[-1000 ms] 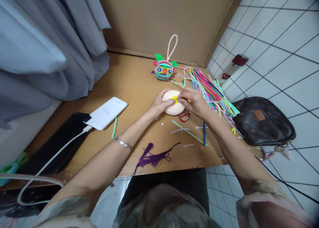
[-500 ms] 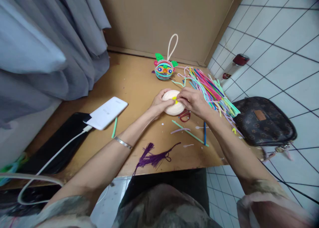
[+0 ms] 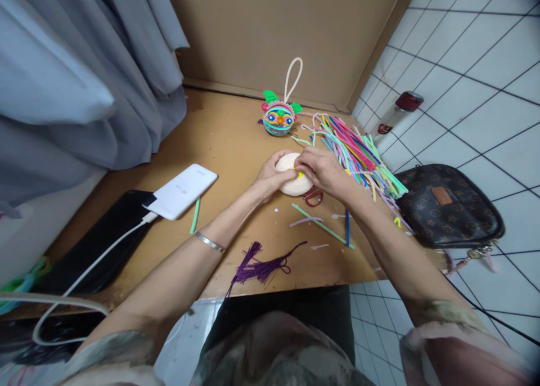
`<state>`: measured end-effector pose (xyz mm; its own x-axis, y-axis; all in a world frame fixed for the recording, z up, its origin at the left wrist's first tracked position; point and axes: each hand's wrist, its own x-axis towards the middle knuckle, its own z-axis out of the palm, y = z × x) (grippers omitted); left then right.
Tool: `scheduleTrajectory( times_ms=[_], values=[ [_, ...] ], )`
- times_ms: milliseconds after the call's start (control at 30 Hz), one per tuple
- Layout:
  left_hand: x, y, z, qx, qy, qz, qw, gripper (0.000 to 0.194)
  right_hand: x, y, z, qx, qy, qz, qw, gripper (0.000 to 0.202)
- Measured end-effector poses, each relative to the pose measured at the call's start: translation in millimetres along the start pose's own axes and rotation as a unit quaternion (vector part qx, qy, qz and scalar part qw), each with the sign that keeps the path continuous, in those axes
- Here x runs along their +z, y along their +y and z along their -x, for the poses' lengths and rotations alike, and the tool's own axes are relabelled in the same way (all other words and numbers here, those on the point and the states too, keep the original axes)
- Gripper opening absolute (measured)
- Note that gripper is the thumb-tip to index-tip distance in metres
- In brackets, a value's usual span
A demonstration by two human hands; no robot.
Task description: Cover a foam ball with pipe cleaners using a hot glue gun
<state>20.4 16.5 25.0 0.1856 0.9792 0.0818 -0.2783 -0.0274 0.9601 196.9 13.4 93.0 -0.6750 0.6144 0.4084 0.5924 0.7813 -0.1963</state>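
Note:
My left hand [image 3: 270, 173] grips a cream-white round object [image 3: 291, 188] from its left side, thumb lying across its top. A small bright yellow piece [image 3: 300, 174] shows at the middle of the round object, partly covered by fingers. My right hand [image 3: 320, 169] is closed in a pinch over that yellow piece, its fingertips touching it; how much they grip is hidden. Under the round object's right edge lie scissors with dark red handles [image 3: 314, 198], mostly covered.
Behind the hands sits a decorated ball with a white loop [image 3: 279, 119]. Colourful pipe cleaners [image 3: 350, 144] are heaped to the right, near a brown handbag [image 3: 447, 206]. A purple tassel [image 3: 257, 269] lies near the front edge, a white power bank [image 3: 181, 192] to the left.
My right fingers have shifted slightly left and closed further over the yellow piece, so less of it shows. The left hand still holds the round object in almost the same place.

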Motion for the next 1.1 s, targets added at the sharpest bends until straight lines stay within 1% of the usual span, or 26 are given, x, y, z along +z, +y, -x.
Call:
scheduleTrajectory(
  times_ms=[67, 100, 200, 267, 400, 733, 967, 1100],
  values=[
    [-0.2, 0.2, -0.1, -0.005, -0.002, 0.006, 1.000, 0.072, -0.6, -1.6, -2.1, 0.016, -0.001, -0.016, 1.000, 0.019],
    [-0.5, 0.0, -0.2, -0.007, -0.003, 0.010, 1.000, 0.073, -0.9, -1.8, -1.8, 0.027, 0.009, -0.032, 0.999, 0.018],
    [-1.7, -1.4, -0.6, -0.002, -0.008, 0.020, 1.000, 0.075, -1.1, -0.3, 3.4, 0.074, 0.058, -0.098, 0.991, 0.015],
    [-2.4, -2.5, -0.9, 0.004, -0.013, 0.019, 1.000, 0.076, -0.5, 1.0, 7.8, 0.104, 0.080, -0.136, 0.982, 0.012],
    [-3.7, -3.7, -1.6, 0.003, -0.008, 0.004, 1.000, 0.076, 0.0, 1.5, 10.6, 0.130, 0.086, -0.154, 0.976, 0.006],
    [-2.1, -1.3, -0.5, -0.007, -0.001, -0.004, 1.000, 0.078, -3.5, 2.4, 3.5, 0.126, 0.063, -0.124, 0.982, 0.006],
    [-2.6, 0.3, 0.1, -0.005, -0.012, -0.012, 1.000, 0.078, -9.1, -0.3, -1.9, 0.099, 0.019, -0.068, 0.993, 0.008],
    [-2.1, 0.0, 0.0, -0.010, -0.007, 0.003, 1.000, 0.077, -7.2, -0.4, 0.3, 0.093, 0.024, -0.053, 0.994, 0.010]
  ],
)
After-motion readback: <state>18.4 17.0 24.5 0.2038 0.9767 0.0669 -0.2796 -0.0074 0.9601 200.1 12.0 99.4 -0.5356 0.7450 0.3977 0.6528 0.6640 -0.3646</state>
